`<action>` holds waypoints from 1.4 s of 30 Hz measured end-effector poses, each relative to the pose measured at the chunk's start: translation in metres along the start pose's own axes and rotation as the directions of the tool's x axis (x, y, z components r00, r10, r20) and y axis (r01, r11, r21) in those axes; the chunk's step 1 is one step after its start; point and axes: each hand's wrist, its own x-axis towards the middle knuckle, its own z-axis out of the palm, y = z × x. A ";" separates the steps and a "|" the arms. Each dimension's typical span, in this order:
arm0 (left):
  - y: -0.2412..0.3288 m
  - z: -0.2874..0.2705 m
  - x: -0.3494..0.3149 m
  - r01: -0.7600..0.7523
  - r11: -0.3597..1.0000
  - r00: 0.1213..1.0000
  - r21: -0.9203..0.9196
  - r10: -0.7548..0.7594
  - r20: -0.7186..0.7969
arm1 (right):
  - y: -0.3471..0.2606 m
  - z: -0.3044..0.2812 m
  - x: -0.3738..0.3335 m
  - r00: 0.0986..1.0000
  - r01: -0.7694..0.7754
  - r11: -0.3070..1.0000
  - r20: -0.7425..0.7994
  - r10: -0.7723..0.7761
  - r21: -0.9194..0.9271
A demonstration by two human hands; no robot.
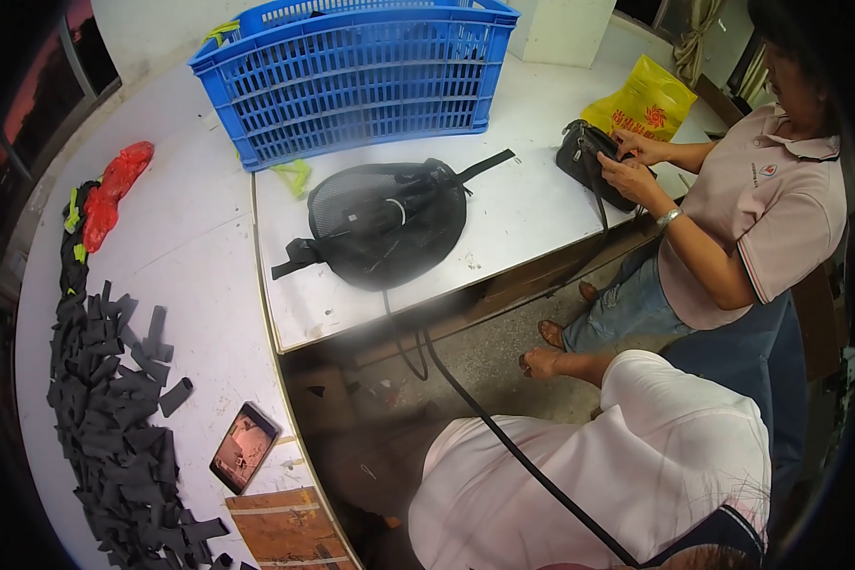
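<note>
Neither of my hands shows in the head view; only my white-shirted body [579, 475] fills the lower right. A long black strap [503, 432] runs from my lap up over the table edge to a round black mesh bag [388, 223] lying flat on the white table [513, 218]. Across the gap, a seated person in a pale polo shirt [760, 218] holds a small black bag [589, 161] with both hands at the table's right corner.
A blue plastic crate [351, 71] stands at the back of the table. A yellow plastic bag [648, 100] lies behind the small bag. On the left table lie several black strap pieces [114, 399], a red bag [112, 190], a phone [243, 446] and a wooden board [285, 527].
</note>
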 end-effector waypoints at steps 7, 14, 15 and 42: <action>-0.003 0.004 0.003 0.035 0.999 0.999 -0.018 -0.035 0.005 | 0.001 0.005 0.003 0.999 0.042 0.999 -0.023 -0.042 0.014; -0.008 0.012 0.000 0.008 1.000 0.999 -0.018 -0.009 -0.046 | 0.001 0.016 0.010 0.999 0.037 0.999 0.006 -0.037 0.000; -0.008 0.012 0.000 0.009 1.000 0.999 -0.018 -0.010 -0.047 | 0.003 0.017 0.012 0.999 0.046 0.999 -0.004 -0.046 0.001; -0.002 0.003 0.003 -0.014 1.000 0.999 -0.011 0.013 -0.047 | 0.001 0.019 0.014 0.997 0.010 0.999 0.073 -0.012 0.032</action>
